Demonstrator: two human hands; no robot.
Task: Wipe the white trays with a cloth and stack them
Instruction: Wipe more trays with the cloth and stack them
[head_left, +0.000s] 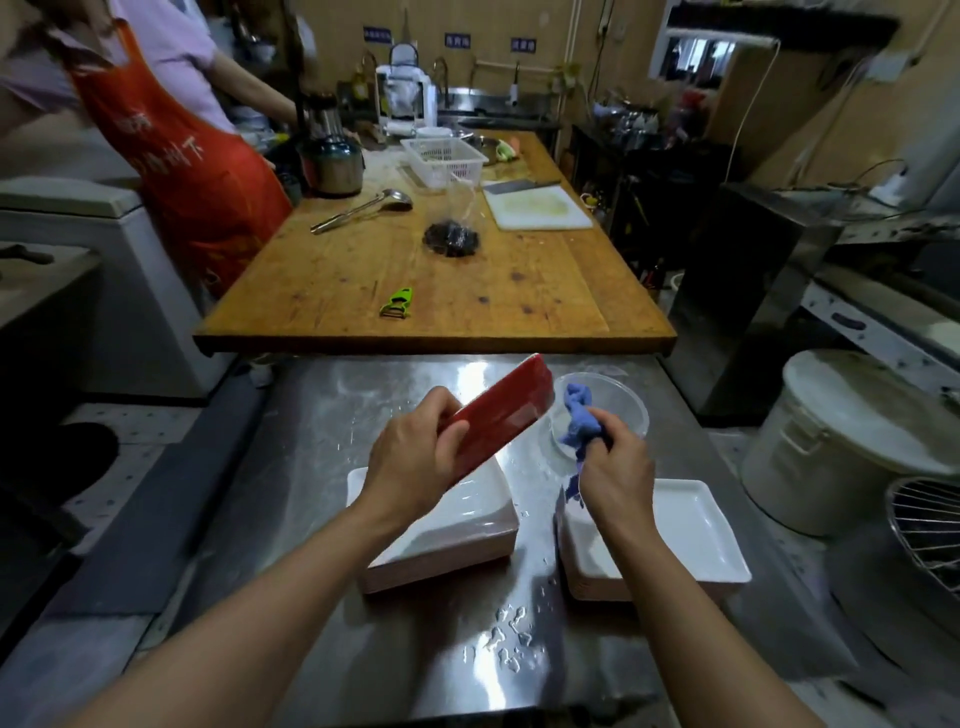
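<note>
My left hand (413, 465) grips a tray (506, 408) tilted up on edge, its red underside facing me. My right hand (615, 470) is closed on a bunched blue cloth (579, 423) just right of that tray. Below the left hand a stack of white trays (467, 525) rests on the steel table (311, 441). A second stack of white trays (685, 535) lies under my right wrist.
A clear plastic bowl (618, 400) stands behind the cloth. Water drops (511, 639) lie on the steel near me. Beyond is a wooden table (441, 291) with a green peeler (397, 302). A person in a red apron (182, 156) stands at far left. A white bucket (852, 441) is at right.
</note>
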